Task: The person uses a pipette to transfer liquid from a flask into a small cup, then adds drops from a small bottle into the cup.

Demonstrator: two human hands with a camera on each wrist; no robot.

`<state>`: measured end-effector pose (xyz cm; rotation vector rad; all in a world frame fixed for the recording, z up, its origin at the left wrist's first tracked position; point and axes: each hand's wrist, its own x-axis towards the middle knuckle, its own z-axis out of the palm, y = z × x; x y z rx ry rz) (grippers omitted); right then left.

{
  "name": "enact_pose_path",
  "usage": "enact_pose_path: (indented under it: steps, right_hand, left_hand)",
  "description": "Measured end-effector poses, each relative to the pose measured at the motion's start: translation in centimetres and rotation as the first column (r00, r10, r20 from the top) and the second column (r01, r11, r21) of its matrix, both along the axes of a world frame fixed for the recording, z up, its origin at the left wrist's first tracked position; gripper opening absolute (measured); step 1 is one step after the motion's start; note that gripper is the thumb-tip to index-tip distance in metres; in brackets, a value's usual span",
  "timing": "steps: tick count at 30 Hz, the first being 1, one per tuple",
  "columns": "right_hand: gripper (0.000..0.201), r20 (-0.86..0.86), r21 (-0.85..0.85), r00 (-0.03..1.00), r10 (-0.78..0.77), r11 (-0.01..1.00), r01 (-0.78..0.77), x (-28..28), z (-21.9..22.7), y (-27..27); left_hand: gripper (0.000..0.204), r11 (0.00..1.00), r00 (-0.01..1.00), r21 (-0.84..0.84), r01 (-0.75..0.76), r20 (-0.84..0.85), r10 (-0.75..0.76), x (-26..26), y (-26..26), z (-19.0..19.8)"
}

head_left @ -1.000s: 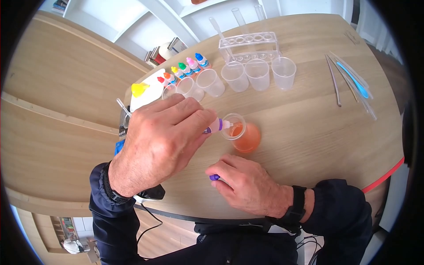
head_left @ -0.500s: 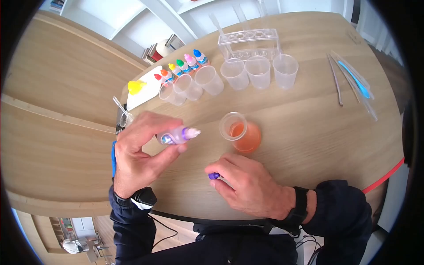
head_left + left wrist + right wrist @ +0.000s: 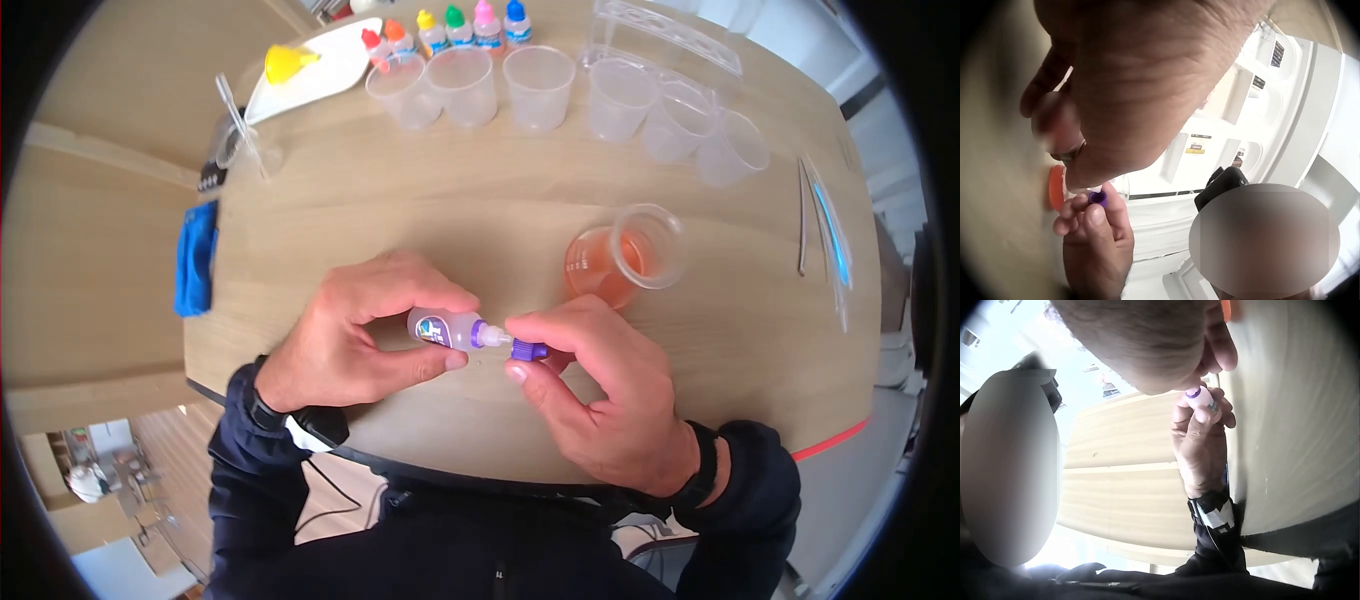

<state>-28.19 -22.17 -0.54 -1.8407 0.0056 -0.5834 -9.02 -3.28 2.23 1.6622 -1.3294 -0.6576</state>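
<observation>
In the head view the left hand (image 3: 365, 335) pinches a small clear dropper bottle (image 3: 447, 330) with a purple collar, lying sideways, its nozzle pointing right. The right hand (image 3: 610, 395) holds a purple cap (image 3: 529, 350) between thumb and forefinger, right by the nozzle; whether they touch I cannot tell. Behind the right hand stands a glass flask of orange liquid (image 3: 597, 265). In the left wrist view the purple cap (image 3: 1098, 198) shows its hollow opening. The right wrist view shows the bottle (image 3: 1202, 399) in the left hand's fingers.
Several clear cups (image 3: 540, 90) line the back, with capped colour bottles (image 3: 460, 28) and a test tube rack (image 3: 670, 35) behind. A white tray (image 3: 345, 65) holds a yellow funnel (image 3: 287, 64). Left lies a blue cloth (image 3: 196, 258); thin tools (image 3: 803, 215) lie right.
The left hand has moved the bottle away from above the flask and down beside the right hand. The right hand has brought the cap round to the nozzle. The head view has shifted.
</observation>
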Motion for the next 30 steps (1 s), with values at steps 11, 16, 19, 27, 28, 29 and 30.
enact_pose_path:
  steps: [11,16,19,27,28,29,30]
  right_hand:
    - [0.034,-0.084,-0.108,0.996,0.026,0.994,-0.035,0.1,0.3,0.0]
    - [0.033,-0.1,-0.125,0.995,0.028,0.991,-0.041,0.1,0.6,0.1]
    - [0.033,-0.099,-0.144,0.995,0.032,0.988,-0.046,0.1,0.6,0.1]
    - [0.026,-0.194,-0.116,0.979,0.057,0.99,-0.081,-0.3,1.5,0.1]
    - [0.024,-0.213,-0.16,0.973,0.089,0.979,-0.125,-0.5,1.4,-0.3]
    - [0.022,-0.232,-0.203,0.965,0.12,0.965,-0.168,-0.8,1.3,-0.8]
    - [0.021,-0.253,-0.245,0.956,0.148,0.946,-0.212,-0.9,1.2,-1.0]
  left_hand:
    - [0.044,1.0,0.999,-0.018,0.018,0.052,-0.017,-0.9,0.0,-0.2]
    - [0.043,1.0,0.997,-0.021,0.019,0.072,-0.018,-0.9,0.1,-0.3]
    - [0.043,0.999,0.998,-0.042,0.016,0.057,-0.014,-0.9,0.2,-0.5]
    - [0.043,0.998,0.998,-0.047,0.029,0.055,-0.027,-1.5,0.4,-0.4]
    - [0.043,0.998,0.998,-0.058,0.033,0.051,-0.03,-1.6,0.4,-0.5]
    - [0.043,0.996,0.998,-0.076,0.051,0.05,-0.048,-1.6,0.3,-0.6]
    - [0.043,0.993,0.997,-0.094,0.07,0.049,-0.066,-1.6,0.3,-0.7]
